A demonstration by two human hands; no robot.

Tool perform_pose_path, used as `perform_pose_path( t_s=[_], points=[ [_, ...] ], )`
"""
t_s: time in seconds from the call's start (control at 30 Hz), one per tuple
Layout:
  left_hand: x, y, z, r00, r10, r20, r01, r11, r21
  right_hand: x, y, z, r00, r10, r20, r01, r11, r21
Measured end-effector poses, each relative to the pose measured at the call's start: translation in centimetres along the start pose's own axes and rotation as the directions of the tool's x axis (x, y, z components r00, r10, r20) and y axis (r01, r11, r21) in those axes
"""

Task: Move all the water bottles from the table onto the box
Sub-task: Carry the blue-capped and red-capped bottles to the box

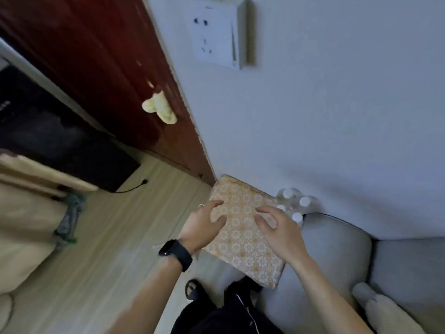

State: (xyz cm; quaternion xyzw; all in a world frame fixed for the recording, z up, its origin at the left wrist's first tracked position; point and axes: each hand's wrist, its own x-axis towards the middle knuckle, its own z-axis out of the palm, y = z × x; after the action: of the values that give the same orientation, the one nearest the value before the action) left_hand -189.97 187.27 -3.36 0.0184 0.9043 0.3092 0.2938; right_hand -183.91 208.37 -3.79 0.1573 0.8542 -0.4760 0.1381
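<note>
A box or small table with a yellow floral-patterned top [243,239] stands against the wall beside a grey sofa. Several clear water bottles with white caps [295,203] are clustered at its far right corner, next to the wall. My left hand [204,225], with a ring and a black watch on the wrist, hovers over the left edge of the patterned top with fingers loosely spread and holds nothing. Over the right part of the top, just short of the bottles, my right hand [277,227] is also spread and empty.
A grey sofa [337,249] is on the right, with a pale cushion [385,312] at the lower right. A dark red door [108,68] with a wrapped handle stands at left. A wall socket [216,34] is above. My legs and sandal [192,289] are below.
</note>
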Motion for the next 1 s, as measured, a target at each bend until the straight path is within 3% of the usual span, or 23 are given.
perform_pose_path(
  t_s=[0.13, 0.27, 0.53, 0.67, 0.77, 1.0],
  points=[
    [-6.4, -4.7, -6.5, 0.953, -0.087, -0.290, 0.078, 0.996, -0.042, 0.0, -7.6, 2.8, 0.949, -0.296, 0.110, 0.309, 0.943, -0.127],
    [-13.2, -11.4, -10.8, 0.841, -0.186, -0.508, 0.128, 0.981, -0.147, -0.7, -13.9, 8.0, 0.869, -0.447, 0.213, 0.487, 0.849, -0.206],
    [-29.9, -27.4, -13.6, 0.597, -0.414, -0.687, 0.224, 0.908, -0.353, -9.6, -25.1, 24.2, 0.650, -0.631, 0.424, 0.749, 0.624, -0.220],
    [-42.1, -35.7, -13.7, 0.437, -0.523, -0.732, 0.291, 0.852, -0.435, -17.7, -30.4, 34.4, 0.467, -0.693, 0.550, 0.866, 0.483, -0.128],
    [-52.5, -40.8, -13.2, 0.254, -0.580, -0.774, 0.344, 0.802, -0.488, -25.0, -34.4, 42.2, 0.316, -0.702, 0.639, 0.919, 0.393, -0.023],
    [-73.1, -47.2, -9.8, -0.200, -0.692, -0.694, 0.348, 0.612, -0.710, -43.8, -41.1, 56.9, -0.170, -0.651, 0.740, 0.945, 0.105, 0.310]
  ],
)
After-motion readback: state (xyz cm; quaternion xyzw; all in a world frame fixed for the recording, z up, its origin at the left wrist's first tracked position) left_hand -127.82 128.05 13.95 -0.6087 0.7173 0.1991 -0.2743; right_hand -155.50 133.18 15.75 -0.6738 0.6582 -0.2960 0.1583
